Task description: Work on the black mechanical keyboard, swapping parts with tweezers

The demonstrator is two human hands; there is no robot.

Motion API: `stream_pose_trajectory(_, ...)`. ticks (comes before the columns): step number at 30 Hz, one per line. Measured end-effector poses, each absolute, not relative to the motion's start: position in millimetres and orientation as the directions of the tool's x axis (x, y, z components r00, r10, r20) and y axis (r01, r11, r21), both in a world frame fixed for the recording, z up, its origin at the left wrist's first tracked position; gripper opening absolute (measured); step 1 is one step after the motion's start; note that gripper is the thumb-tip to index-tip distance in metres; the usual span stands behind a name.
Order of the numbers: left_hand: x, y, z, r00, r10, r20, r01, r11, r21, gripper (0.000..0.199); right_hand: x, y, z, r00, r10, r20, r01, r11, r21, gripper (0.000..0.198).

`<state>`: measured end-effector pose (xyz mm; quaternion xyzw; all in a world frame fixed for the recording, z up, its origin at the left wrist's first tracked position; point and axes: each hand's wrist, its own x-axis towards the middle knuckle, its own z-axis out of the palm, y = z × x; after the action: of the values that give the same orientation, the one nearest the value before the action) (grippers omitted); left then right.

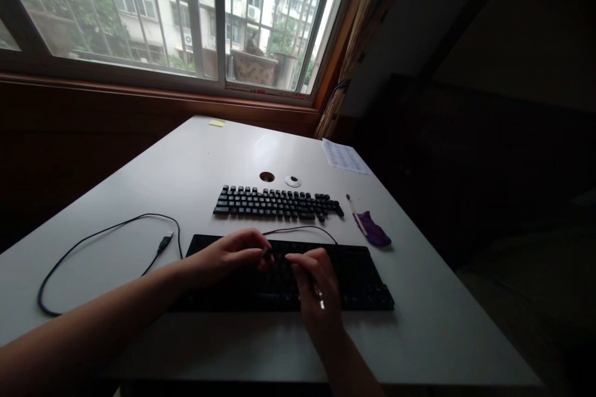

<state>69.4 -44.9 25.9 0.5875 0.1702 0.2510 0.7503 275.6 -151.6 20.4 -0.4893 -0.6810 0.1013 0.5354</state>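
Note:
A black keyboard base (363, 276) lies across the near part of the white desk, dark and hard to make out in detail. Over its middle, my left hand (233, 254) pinches a small black keycap (267, 252) between thumb and fingers. To the right of it, my right hand (319, 285) is closed around a slim tool (320, 301) whose shiny end sticks out below the fingers; its kind is not clear. Behind the base, several loose black keycaps (279, 203) lie in rows, laid out like a keyboard.
The USB cable (105, 226) loops on the left. On the right, a toothbrush (356, 214) rests against a purple cloth (375, 229). Farther back are a desk hole (267, 177), a white round cover (293, 181), printed paper (345, 156) and a yellow note (216, 123).

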Motion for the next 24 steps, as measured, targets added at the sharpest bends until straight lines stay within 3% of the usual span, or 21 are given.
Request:
stream_pose_trajectory(6,68.5,-47.4,34.3,0.849,0.529,-0.004,-0.094,0.159,0.983,0.028,271.4,-151.6,23.0,-0.028,0.771,0.637,0.601,0.522,-0.605,0.036)
stream_pose_trajectory(19,69.7,-49.4,40.2,0.838,0.545,0.014,0.093,-0.169,0.981,0.027,271.5,-150.9,12.1,-0.135,0.769,0.624,0.620,0.557,-0.552,0.039)
stream_pose_trajectory(24,70.7,-52.2,42.0,0.850,0.527,0.007,0.033,-0.066,0.997,0.031,290.6,-149.2,29.0,-0.172,0.786,0.594,0.636,0.549,-0.543,0.032)
